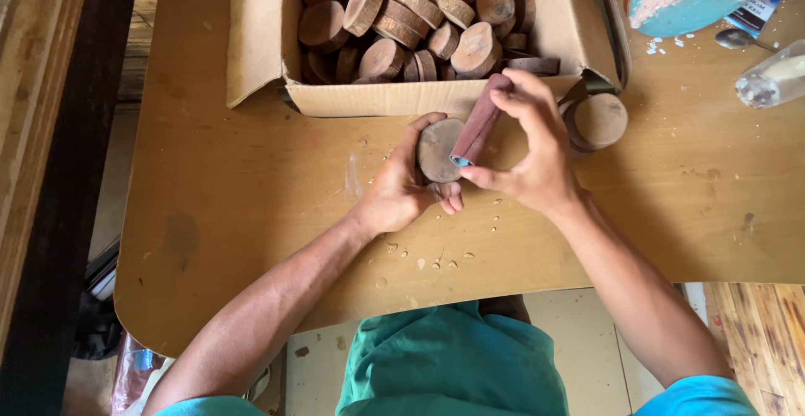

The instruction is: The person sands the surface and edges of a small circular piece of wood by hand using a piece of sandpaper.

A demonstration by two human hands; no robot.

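Left hand (402, 188) gripping a round flat wooden slice (438, 149), right hand (530, 149) pinching a folded reddish-brown sandpaper strip (478, 124) against it, above a tan wooden table (235, 215)

Table (251, 215): light brown wooden top, rounded corners, surface stained and scuffed. Small pale flecks scattered along the near edge. Cardboard box (260, 39) rests at the far side, flaps open, filled with round wood slices (402, 22). Just right of the box, a short stack of wood discs (599, 121) lies flat. Far right corner: a blue-rimmed round board (679, 9), a metal spoon (738, 39) and a clear bottle (771, 80) lying on its side, white crumbs beside them.
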